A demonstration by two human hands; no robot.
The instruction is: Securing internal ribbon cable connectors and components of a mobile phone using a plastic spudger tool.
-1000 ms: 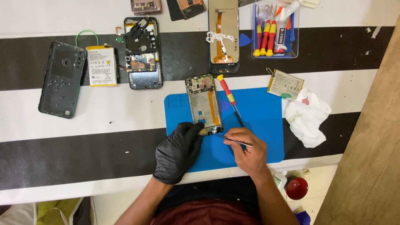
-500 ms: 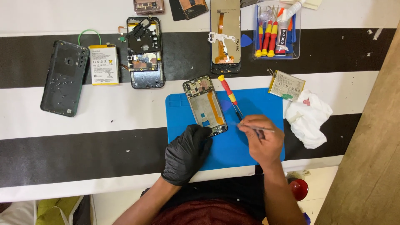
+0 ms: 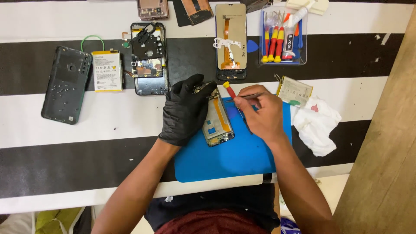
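My left hand [image 3: 185, 108], in a black glove, rests on the top left of an opened phone frame [image 3: 217, 121] that lies on a blue mat [image 3: 234, 160]; its fingertips press the frame's upper end. My right hand [image 3: 259, 113] is bare and pinches thin metal tweezers [image 3: 251, 95] just right of the frame's top. A red and yellow screwdriver [image 3: 229, 89] lies on the mat between the two hands, partly hidden under my right hand.
A black back cover [image 3: 66, 84], a battery [image 3: 107, 70] and a second opened phone [image 3: 149, 58] lie to the left. A display panel [image 3: 231, 41] and a clear tray of screwdrivers [image 3: 283, 37] sit at the back. Another battery [image 3: 294, 91] and a white cloth [image 3: 317, 123] lie right.
Both hands moved up from the lower end of the phone frame to its top end. The right hand carried the tweezers along; the view has also shifted closer.
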